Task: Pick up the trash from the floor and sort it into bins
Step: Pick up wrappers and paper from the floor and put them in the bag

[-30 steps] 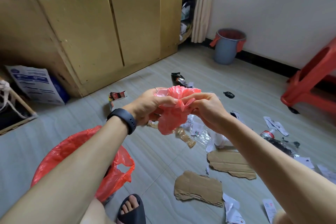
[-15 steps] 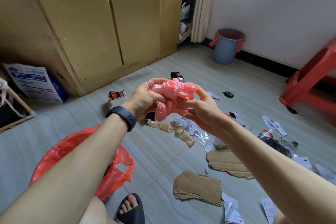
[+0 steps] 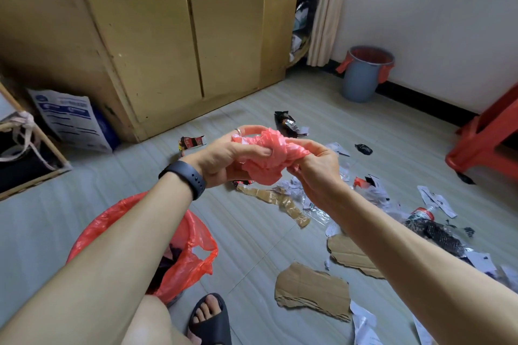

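Tan wooden cabinet [image 3: 168,45] fills the far left. At near left sits the red-lined bin [image 3: 112,216], partly under the left forearm, and a second, grey bin [image 3: 361,78] stands far right by the wall. Torn cardboard pieces [image 3: 312,288] lie near right on the tiled floor [image 3: 252,227] among paper scraps and wrappers. Now the action: the pink plastic bag [image 3: 266,161] is up in the air between both hands, above the litter, and it's tighter than a second ago. That loose ruffle has been squeezed into a compact wad! The left hand [image 3: 224,157] has its fingers curled round the bag's left side with the thumb pressing in, and the right hand [image 3: 316,169] pinches the right end with curled fingers. My read: it's balled up for dropping, likely into the red-lined bin just below, while most of the floor trash waits. Any writing? The white sack with blue print [image 3: 70,117] at far left and the snack wrapper [image 3: 192,141] carry text, but it's too small to read.
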`<state>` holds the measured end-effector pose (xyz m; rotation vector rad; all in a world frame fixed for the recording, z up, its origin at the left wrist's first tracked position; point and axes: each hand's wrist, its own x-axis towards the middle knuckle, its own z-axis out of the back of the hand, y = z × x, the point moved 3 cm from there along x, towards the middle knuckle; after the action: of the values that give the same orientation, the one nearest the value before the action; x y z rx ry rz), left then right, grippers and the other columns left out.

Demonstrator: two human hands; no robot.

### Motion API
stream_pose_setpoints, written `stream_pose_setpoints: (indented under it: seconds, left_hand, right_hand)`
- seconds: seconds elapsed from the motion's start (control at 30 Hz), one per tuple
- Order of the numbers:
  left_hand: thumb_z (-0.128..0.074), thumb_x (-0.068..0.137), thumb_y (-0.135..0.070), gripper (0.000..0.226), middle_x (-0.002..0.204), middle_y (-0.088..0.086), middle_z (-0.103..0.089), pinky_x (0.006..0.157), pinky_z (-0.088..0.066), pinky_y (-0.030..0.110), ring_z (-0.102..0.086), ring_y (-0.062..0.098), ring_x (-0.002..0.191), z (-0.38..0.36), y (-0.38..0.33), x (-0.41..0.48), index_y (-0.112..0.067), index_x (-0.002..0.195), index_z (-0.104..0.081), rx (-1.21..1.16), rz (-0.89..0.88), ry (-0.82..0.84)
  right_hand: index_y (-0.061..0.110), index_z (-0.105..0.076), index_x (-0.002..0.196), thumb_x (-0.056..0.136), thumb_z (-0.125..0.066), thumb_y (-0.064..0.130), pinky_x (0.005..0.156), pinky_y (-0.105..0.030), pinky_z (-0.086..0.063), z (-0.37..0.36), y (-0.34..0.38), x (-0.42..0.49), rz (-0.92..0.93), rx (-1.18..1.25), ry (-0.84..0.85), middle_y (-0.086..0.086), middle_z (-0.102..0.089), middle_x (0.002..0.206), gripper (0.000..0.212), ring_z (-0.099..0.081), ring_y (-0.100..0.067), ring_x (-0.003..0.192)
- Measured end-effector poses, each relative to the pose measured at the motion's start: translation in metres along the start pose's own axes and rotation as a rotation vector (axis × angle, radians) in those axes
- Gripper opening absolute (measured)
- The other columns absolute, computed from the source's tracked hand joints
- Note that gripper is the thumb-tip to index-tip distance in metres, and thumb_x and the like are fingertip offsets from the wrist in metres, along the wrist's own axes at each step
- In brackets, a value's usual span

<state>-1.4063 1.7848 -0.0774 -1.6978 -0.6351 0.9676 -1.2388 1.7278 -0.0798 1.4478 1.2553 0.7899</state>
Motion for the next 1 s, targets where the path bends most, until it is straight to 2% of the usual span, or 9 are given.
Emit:
stream_pose_setpoints:
  seconds: [0.17,0.33,0.4,0.47,0.6,0.67,0.73,0.83,1.0]
  left_hand:
    - [-0.076,0.068,0.013,0.052,0.091,0.005,-0.070,0.068,-0.061,0.039,-0.069,0.018,0.080,0.036,-0.003,-0.022,-0.026,0.102,-0.066,0.109,-0.027,-0.093]
    - [-0.083,0.061,0.012,0.052,0.093,0.009,-0.066,0.053,-0.058,0.034,-0.063,0.027,0.071,0.129,0.031,-0.072,-0.023,0.094,-0.065,0.499,0.062,-0.364]
    - [-0.087,0.055,-0.009,0.049,0.105,-0.001,-0.064,0.062,-0.056,0.035,-0.062,0.023,0.076,0.166,0.051,-0.097,-0.034,0.090,-0.063,0.761,0.151,-0.457]
    - [-0.083,0.056,-0.025,0.045,0.100,-0.011,-0.060,0.066,-0.045,0.029,-0.058,0.019,0.081,0.189,0.081,-0.113,-0.037,0.092,-0.059,1.011,0.270,-0.511]
    - [-0.070,0.068,-0.018,0.042,0.106,-0.009,-0.043,0.073,-0.047,0.030,-0.060,0.024,0.085,0.199,0.170,-0.102,-0.041,0.092,-0.045,1.129,0.321,-0.573]
    - [-0.063,0.072,-0.007,0.048,0.125,-0.008,-0.032,0.074,-0.052,0.038,-0.062,0.029,0.085,0.199,0.215,-0.089,-0.041,0.097,-0.039,1.125,0.372,-0.591]
    - [-0.057,0.080,-0.006,0.055,0.150,-0.001,-0.013,0.088,-0.049,0.041,-0.057,0.039,0.108,0.196,0.252,-0.074,-0.037,0.121,-0.038,1.157,0.452,-0.554]
    - [-0.047,0.097,-0.031,0.066,0.163,0.008,0.011,0.116,-0.023,0.047,-0.025,0.043,0.143,0.187,0.300,-0.056,-0.021,0.154,-0.015,1.197,0.643,-0.351]
    - [-0.031,0.098,-0.041,0.045,0.165,-0.001,0.011,0.108,-0.010,0.074,0.005,0.039,0.150,0.188,0.344,-0.024,-0.034,0.142,-0.036,1.169,0.743,-0.263]
  right_hand:
    - [0.003,-0.076,0.094,0.081,-0.054,-0.025,0.077,-0.029,-0.062,-0.023,-0.019,0.000,-0.146,-0.046,0.177,-0.014,-0.076,0.095,0.038,-0.073,-0.024,0.081]
    - [0.021,-0.078,0.091,0.086,-0.064,0.002,0.083,-0.039,-0.059,-0.044,-0.074,0.011,-0.133,-0.712,0.353,-0.005,-0.076,0.082,0.024,-0.072,-0.020,0.081]
    - [0.028,-0.075,0.099,0.085,-0.069,0.021,0.088,-0.042,-0.057,-0.057,-0.104,0.013,-0.117,-0.899,0.415,0.002,-0.076,0.093,0.017,-0.070,-0.017,0.087]
    - [0.028,-0.068,0.118,0.089,-0.067,0.032,0.094,-0.037,-0.053,-0.077,-0.136,0.011,-0.110,-1.009,0.473,0.002,-0.069,0.119,0.030,-0.066,-0.016,0.100]
    - [0.020,-0.043,0.144,0.093,-0.060,0.048,0.104,-0.036,-0.044,-0.114,-0.198,0.004,-0.134,-1.071,0.540,-0.008,-0.049,0.144,0.061,-0.055,-0.023,0.124]
    - [0.017,-0.032,0.150,0.094,-0.058,0.046,0.108,-0.034,-0.038,-0.125,-0.222,0.004,-0.134,-1.071,0.547,-0.010,-0.041,0.150,0.068,-0.046,-0.025,0.134]
    - [0.013,-0.025,0.153,0.095,-0.058,0.041,0.110,-0.034,-0.033,-0.129,-0.242,0.007,-0.098,-1.107,0.544,-0.011,-0.038,0.153,0.073,-0.038,-0.027,0.140]
    - [0.010,-0.034,0.143,0.094,-0.054,0.029,0.098,-0.035,-0.037,-0.131,-0.268,0.010,-0.071,-1.172,0.567,-0.014,-0.049,0.138,0.056,-0.047,-0.033,0.125]
    - [0.024,-0.038,0.105,0.083,-0.038,0.041,0.069,-0.030,-0.034,-0.135,-0.283,0.002,-0.122,-0.937,0.557,0.006,-0.053,0.097,0.028,-0.052,-0.010,0.081]
